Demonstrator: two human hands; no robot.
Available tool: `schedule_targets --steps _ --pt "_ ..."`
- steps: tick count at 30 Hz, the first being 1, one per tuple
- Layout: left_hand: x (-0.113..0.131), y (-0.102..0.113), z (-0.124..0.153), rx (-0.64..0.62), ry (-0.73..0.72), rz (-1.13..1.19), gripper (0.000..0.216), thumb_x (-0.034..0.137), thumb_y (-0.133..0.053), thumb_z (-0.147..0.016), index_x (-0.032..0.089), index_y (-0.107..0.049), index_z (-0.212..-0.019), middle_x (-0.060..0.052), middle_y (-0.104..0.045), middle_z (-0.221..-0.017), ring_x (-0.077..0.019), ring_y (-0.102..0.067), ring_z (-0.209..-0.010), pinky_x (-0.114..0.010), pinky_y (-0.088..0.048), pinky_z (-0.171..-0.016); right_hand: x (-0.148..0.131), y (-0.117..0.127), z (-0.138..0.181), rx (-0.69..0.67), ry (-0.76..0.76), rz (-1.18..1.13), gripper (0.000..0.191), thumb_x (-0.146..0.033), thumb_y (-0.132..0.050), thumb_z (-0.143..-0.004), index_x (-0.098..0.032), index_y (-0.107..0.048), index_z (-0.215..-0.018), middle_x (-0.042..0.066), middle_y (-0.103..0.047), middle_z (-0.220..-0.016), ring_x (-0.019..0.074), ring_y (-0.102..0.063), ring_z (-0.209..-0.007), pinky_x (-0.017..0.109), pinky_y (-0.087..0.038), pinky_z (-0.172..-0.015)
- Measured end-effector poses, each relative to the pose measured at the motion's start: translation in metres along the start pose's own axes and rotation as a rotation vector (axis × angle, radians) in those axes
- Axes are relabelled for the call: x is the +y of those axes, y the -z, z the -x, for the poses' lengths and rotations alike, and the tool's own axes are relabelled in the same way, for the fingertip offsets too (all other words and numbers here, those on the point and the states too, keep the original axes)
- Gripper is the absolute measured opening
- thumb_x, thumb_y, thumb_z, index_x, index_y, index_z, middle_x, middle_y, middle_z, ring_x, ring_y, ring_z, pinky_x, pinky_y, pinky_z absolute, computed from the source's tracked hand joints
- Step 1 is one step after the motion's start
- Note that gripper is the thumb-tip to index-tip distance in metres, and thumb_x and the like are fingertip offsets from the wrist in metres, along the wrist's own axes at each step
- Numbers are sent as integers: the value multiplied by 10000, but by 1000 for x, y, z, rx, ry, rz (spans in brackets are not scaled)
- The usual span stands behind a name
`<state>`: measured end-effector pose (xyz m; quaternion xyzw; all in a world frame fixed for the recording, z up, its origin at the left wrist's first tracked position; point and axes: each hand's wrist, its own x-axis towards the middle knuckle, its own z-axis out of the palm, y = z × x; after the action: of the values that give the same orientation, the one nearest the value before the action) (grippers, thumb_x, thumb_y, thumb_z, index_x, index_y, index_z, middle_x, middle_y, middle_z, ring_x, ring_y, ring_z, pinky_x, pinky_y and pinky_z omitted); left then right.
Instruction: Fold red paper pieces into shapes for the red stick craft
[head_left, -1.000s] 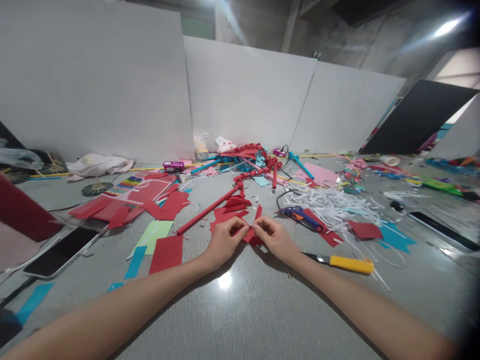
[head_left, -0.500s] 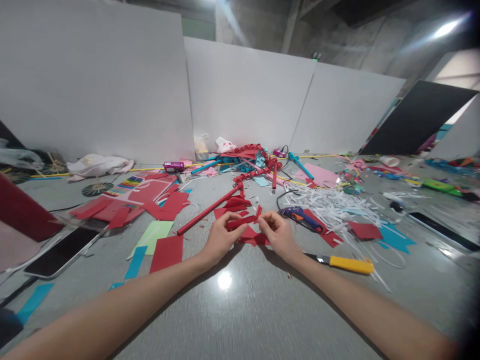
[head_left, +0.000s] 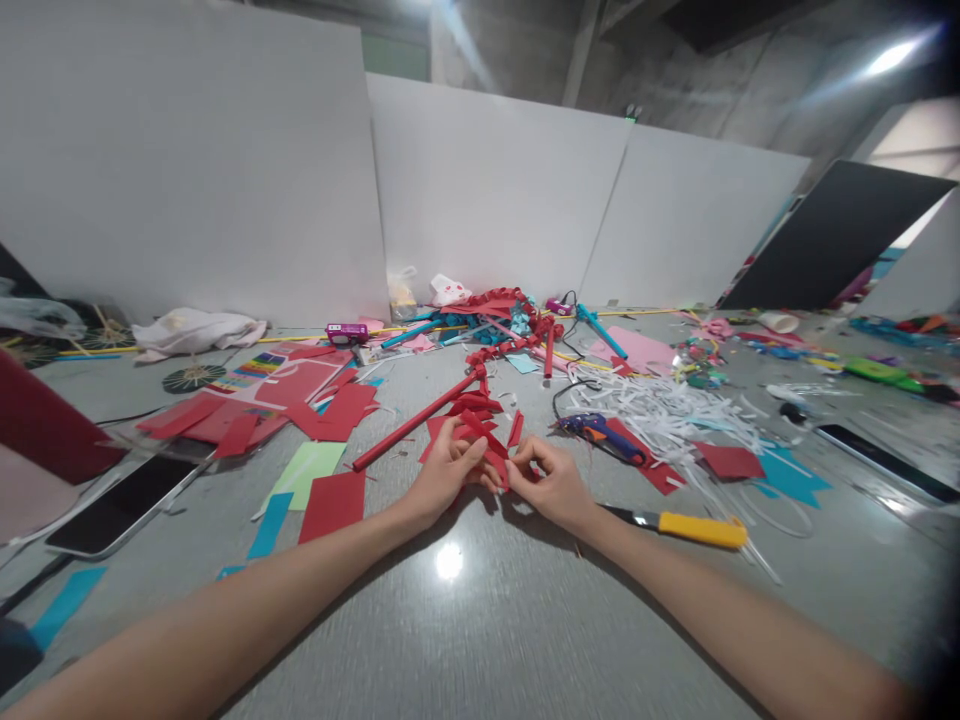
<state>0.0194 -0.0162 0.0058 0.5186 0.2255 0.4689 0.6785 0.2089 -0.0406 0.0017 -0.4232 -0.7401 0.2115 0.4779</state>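
Note:
Between my two hands is a folded strip of red paper [head_left: 487,440]. My left hand [head_left: 448,472] grips it from the left, with thumb and fingers closed. At its lower right end, the fingertips of my right hand [head_left: 549,482] pinch the same paper. A small red scrap [head_left: 515,428] lies just beyond my right fingers. Behind my hands are more red folded pieces [head_left: 474,402]. A long red paper tube [head_left: 416,420] slants away to the left of them.
Right of my hands lie a blue glue gun [head_left: 604,437], a yellow-handled cutter [head_left: 701,529] and a heap of white paper shreds [head_left: 660,405]. To the left are red sheets [head_left: 334,505], a green sheet [head_left: 307,470] and a tablet [head_left: 127,505]. White panels [head_left: 495,190] stand behind.
The red paper has turned from nearly level to slanting down rightward. My right hand has moved down and slightly left to its lower end, leaving the small red scrap on the surface.

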Motion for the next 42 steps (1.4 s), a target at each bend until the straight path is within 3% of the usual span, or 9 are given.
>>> schedule_targets --steps 3,8,13,18,21,25,30,36,42 --pt "-2 0 0 -72 32 -13 468 474 -647 -938 193 -392 -1212 -14 -694 -704 -187 -689 -566 -333 -571 -589 1 -1 1 -13 16 19 244 -258 -644 -902 -193 -533 -694 -33 -530 -646 104 -479 -575 235 -388 -560" --pt "-4 4 -1 -54 18 28 357 482 -615 -957 191 -453 -1085 -34 -703 -752 -171 -690 -610 -296 -546 -603 0 -1 4 -80 44 43 225 -249 -645 -909 -196 -533 -722 -34 -563 -643 97 -482 -554 223 -375 -548" --pt "-5 4 -1 -68 36 63 346 475 -601 -963 195 -466 -1115 -45 -691 -877 -149 -671 -635 -280 -529 -598 3 -2 5 -121 107 139 194 -259 -627 -933 -197 -557 -762 -22 -578 -670 107 -491 -568 237 -378 -574" --pt "-4 0 3 -41 45 -58 342 520 -554 -970 188 -494 -1027 10 -591 -770 -94 -550 -532 -225 -443 -510 2 0 5 -197 108 157 164 -283 -627 -940 -198 -592 -805 -3 -615 -713 121 -515 -594 248 -397 -594" --pt "-4 -1 5 -32 40 -114 318 514 -517 -989 208 -483 -1070 42 -529 -756 -76 -485 -516 -209 -403 -503 -2 2 4 -226 87 104 167 -316 -610 -962 -194 -626 -849 11 -646 -747 128 -538 -616 250 -423 -612" --pt "-7 -2 5 -49 13 -163 303 514 -468 -1011 213 -475 -1038 69 -432 -690 -70 -365 -506 -197 -311 -494 -4 3 0 -170 -24 -23 234 -363 -561 -999 -192 -628 -854 17 -650 -769 149 -575 -693 263 -458 -665" --pt "-7 -3 6 -51 37 -258 350 545 -478 -994 209 -444 -901 76 -364 -621 -86 -312 -516 -217 -268 -496 1 4 -5 -61 -183 -227 294 -471 -579 -981 -192 -619 -894 -8 -583 -731 133 -522 -635 248 -432 -591" --pt "-7 -4 8 -42 65 -275 315 516 -496 -986 209 -463 -919 80 -358 -605 -89 -293 -505 -223 -255 -485 4 4 -9 -35 -225 -319 328 -490 -649 -931 -191 -676 -1063 22 -658 -823 140 -553 -668 265 -464 -627" --pt "-9 -3 7 -54 21 -364 304 487 -475 -1003 199 -514 -917 64 -409 -633 -95 -340 -518 -232 -287 -504 8 5 -10 -46 -251 -346 317 -484 -672 -917 -187 -709 -1022 -2 -636 -772 128 -547 -657 251 -455 -623"
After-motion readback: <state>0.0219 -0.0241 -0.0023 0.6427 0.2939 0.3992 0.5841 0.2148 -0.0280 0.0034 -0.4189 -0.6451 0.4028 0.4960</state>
